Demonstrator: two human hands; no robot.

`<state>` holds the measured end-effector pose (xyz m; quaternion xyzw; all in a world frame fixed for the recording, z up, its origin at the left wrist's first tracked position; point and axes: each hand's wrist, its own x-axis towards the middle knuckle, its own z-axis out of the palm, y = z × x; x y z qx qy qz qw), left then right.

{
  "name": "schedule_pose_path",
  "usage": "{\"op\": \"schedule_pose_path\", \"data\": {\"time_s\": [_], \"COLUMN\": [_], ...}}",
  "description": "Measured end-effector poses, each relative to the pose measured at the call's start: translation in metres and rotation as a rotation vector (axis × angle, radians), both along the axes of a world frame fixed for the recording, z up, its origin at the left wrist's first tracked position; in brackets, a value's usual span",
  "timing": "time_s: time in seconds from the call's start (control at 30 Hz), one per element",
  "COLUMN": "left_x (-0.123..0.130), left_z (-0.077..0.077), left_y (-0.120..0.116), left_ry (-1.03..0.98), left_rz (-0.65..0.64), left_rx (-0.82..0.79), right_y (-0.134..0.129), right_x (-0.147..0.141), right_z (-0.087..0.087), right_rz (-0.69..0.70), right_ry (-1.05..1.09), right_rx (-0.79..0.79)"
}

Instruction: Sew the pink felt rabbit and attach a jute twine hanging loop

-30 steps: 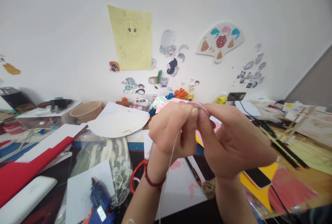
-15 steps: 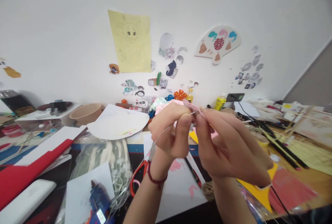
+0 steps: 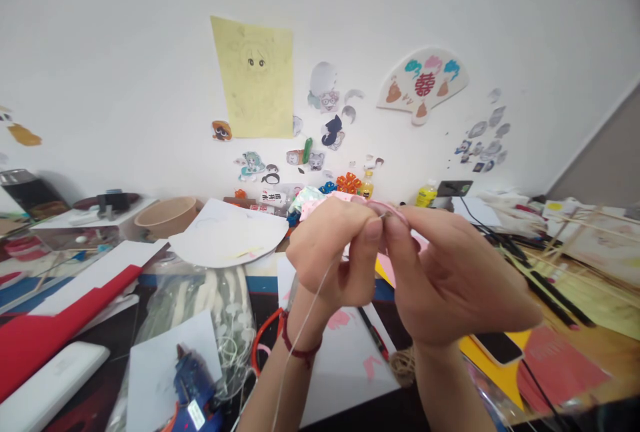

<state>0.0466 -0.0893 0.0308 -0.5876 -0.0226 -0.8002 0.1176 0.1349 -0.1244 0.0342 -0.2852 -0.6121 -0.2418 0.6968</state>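
Your left hand [image 3: 335, 245] pinches what seems a needle [image 3: 383, 216]; your right hand [image 3: 450, 279] pinches a pink piece [image 3: 389, 207]. Thread [image 3: 315, 297] hangs loose, so the work looks unfinished; how much remains is hidden

From far away, I am looking at a dark table [image 3: 395, 412]. A clear bag [image 3: 155, 312], white paper [image 3: 345, 365] with pink patches, brown string [image 3: 403, 363] and a long white block [image 3: 55, 385] are lying on it.

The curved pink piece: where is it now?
Just right of centre in the head view, the pink piece is pinched by the right hand, right beside the left hand.
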Motion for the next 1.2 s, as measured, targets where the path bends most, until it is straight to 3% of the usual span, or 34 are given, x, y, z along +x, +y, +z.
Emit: {"op": "schedule_pose_path", "data": {"time_s": [0.2, 0.43, 0.77, 1.0, 1.2], "left_x": [0.0041, 0.0014, 0.0, -0.0017, 0.0012], "left_z": [0.0002, -0.0008, -0.0002, 0.0046, -0.0012], "left_y": [0.001, -0.0062, -0.007, -0.0044, -0.0014], "left_ry": [-0.092, -0.032, -0.01, 0.007, -0.014], "left_rz": [-0.007, 0.053, 0.113, 0.205, 0.066], "left_rx": [-0.004, -0.08, -0.061, 0.023, -0.051], "right_y": [-0.0017, -0.0004, -0.0022, 0.0056, -0.0004], "right_x": [0.0009, 0.0012, 0.0006, 0.0029, 0.002], "right_z": [-0.0028, -0.0039, -0.0033, -0.0066, -0.0015], "right_rz": [0.116, 0.055, 0.015, -0.006, 0.032], "right_ry": [-0.01, 0.0, -0.021, -0.092, -0.044], "right_rx": [0.034, 0.08, 0.083, 0.224, 0.07]}}
